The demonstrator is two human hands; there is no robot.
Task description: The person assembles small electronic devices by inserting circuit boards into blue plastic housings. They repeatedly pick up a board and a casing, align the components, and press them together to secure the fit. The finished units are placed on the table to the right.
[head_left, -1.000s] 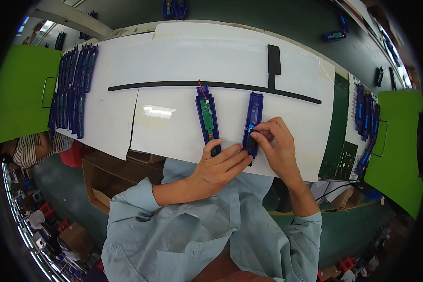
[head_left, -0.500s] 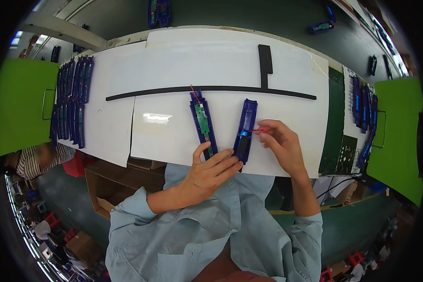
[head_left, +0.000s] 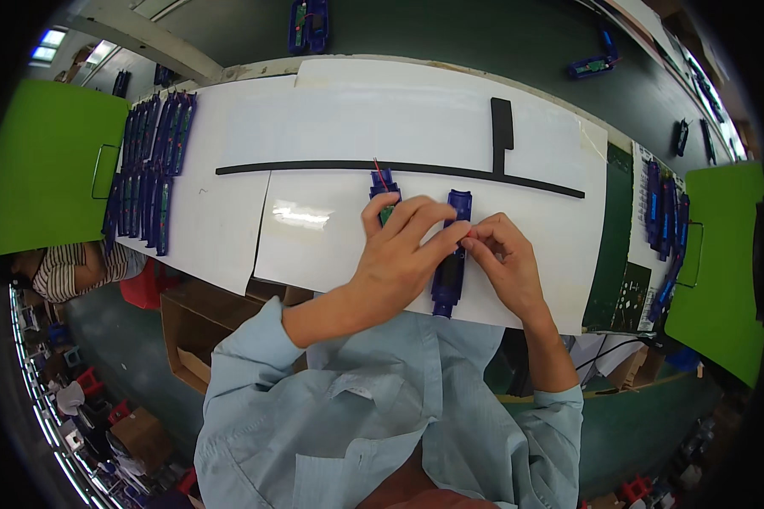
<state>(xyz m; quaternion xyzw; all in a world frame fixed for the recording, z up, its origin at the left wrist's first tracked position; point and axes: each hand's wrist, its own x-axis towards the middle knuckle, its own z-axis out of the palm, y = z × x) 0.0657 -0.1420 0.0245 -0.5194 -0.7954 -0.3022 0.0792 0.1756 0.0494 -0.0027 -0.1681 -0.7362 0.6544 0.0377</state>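
Note:
Two long dark blue plastic housing halves lie on the white table top. The left half [head_left: 383, 178], with a green circuit board and a thin red wire at its far end, is largely covered by my left hand [head_left: 390, 254]. Over the right half [head_left: 448, 284], which has a dark insert, my two hands meet. My right hand [head_left: 511, 267] pinches a small red wire connector [head_left: 467, 239] between thumb and fingers. The left thumb and fingertips close in on that same connector from the other side; their exact grip is partly hidden.
A black strip [head_left: 331, 166] crosses the table beyond the housings, with a black upright piece [head_left: 502, 127] joined to it. Rows of blue housings [head_left: 148, 170] lie at the left, more housings [head_left: 666, 212] at the right. Green panels [head_left: 51, 170] flank the table; a person [head_left: 81, 267] sits at the left.
My left hand has left the near ends of the housings and moved up to the red connector. The right hand has brought its fingertips slightly inward. The whole view has shifted a little.

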